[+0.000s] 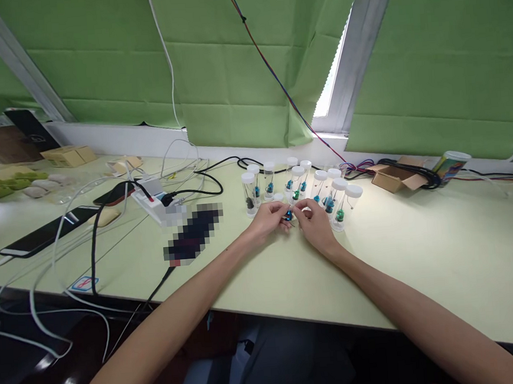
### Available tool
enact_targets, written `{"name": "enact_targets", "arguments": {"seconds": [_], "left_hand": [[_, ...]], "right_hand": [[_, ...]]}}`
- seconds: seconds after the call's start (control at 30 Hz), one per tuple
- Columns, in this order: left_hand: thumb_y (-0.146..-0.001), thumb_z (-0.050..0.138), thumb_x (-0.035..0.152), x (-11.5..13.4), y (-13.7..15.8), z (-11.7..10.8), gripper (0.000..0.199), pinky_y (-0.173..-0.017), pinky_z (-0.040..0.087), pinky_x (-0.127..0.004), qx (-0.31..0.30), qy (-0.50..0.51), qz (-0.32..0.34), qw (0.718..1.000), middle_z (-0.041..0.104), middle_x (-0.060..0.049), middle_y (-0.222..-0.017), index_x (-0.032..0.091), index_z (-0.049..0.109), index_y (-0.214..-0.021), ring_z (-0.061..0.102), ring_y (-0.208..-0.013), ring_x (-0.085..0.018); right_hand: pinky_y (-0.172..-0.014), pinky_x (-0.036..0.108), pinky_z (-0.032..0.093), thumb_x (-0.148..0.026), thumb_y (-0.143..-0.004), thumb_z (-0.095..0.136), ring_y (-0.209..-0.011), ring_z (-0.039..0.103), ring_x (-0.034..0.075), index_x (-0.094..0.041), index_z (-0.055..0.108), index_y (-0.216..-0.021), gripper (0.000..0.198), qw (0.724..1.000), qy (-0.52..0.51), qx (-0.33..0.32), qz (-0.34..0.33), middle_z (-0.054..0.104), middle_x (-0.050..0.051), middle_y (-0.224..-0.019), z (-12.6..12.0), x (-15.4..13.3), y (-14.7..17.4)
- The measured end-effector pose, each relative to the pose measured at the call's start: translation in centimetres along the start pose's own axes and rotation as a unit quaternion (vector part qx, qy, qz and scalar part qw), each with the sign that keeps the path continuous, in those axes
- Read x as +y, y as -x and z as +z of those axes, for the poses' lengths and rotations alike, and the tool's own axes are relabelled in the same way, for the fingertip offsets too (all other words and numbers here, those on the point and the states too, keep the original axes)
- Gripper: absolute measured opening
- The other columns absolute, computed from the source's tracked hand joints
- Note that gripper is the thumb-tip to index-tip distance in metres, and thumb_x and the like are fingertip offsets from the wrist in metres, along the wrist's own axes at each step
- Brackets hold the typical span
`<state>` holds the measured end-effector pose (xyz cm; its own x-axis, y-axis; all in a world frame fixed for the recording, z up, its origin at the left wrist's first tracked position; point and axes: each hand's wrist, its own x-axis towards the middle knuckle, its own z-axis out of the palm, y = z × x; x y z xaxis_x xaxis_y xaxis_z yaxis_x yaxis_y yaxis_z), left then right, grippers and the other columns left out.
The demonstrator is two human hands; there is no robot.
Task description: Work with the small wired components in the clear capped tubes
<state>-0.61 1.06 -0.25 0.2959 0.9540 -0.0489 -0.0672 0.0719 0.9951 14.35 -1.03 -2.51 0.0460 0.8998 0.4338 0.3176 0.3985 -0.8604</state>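
Note:
My left hand (268, 220) is closed in a pinch on a small shiny blue piece (288, 215), just above the table in front of a group of tubes. Close beside it, my right hand (316, 224) has thumb and forefinger pressed together near the top of the same piece; what lies between those fingertips is too small to make out. Around both hands stand several clear tubes with white caps, among them one tube (248, 195) holding a dark piece and another tube (338, 209) with a green piece. Blue pieces with thin stems show inside others.
On the left lie a phone (49, 232), a white power strip (148, 203) with tangled cables, and a pixelated dark object (195, 232). Along the back right are an open cardboard box (393, 178), coiled black cable and a can (452, 165). Green blinds cover the windows.

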Motion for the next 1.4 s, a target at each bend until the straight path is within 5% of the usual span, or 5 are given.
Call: {"name": "enact_targets", "arguments": {"seconds": [0.73, 1.1, 1.4], "left_hand": [[-0.087, 0.069, 0.030, -0.11, 0.18, 0.31, 0.020, -0.051, 0.048, -0.023, -0.010, 0.029, -0.023, 0.999, 0.063, -0.006, -0.073, 0.010, 0.068, -0.082, 0.059, -0.054, -0.009], [-0.071, 0.083, 0.039, -0.47, 0.11, 0.00, 0.035, -0.051, 0.045, -0.023, -0.013, 0.021, -0.008, 1.000, 0.064, -0.005, -0.079, 0.011, 0.066, -0.082, 0.056, -0.054, -0.007], [-0.080, 0.076, 0.035, -0.54, 0.08, 0.13, 0.026, -0.051, 0.046, -0.024, -0.017, -0.004, 0.000, 1.000, 0.069, -0.010, -0.086, 0.011, 0.068, -0.085, 0.057, -0.055, -0.008]], "right_hand": [[-0.055, 0.027, 0.042, -0.044, -0.088, 0.056, -0.069, 0.055, 0.015, -0.020, 0.058, -0.086, 0.024, 1.000, -0.003, 0.003, 0.005, 0.063, 0.005, -0.089, -0.04, -0.32, 0.18], [-0.055, 0.029, 0.041, -0.043, -0.090, 0.053, -0.059, 0.050, 0.014, -0.021, 0.054, -0.088, 0.022, 0.999, -0.004, 0.044, 0.014, 0.057, 0.001, -0.074, -0.26, -0.44, 0.13], [-0.055, 0.029, 0.043, -0.043, -0.089, 0.053, -0.065, 0.056, 0.016, -0.022, 0.054, -0.087, 0.021, 0.999, 0.003, 0.049, 0.006, 0.060, 0.003, -0.081, -0.20, -0.62, 0.14]]}}
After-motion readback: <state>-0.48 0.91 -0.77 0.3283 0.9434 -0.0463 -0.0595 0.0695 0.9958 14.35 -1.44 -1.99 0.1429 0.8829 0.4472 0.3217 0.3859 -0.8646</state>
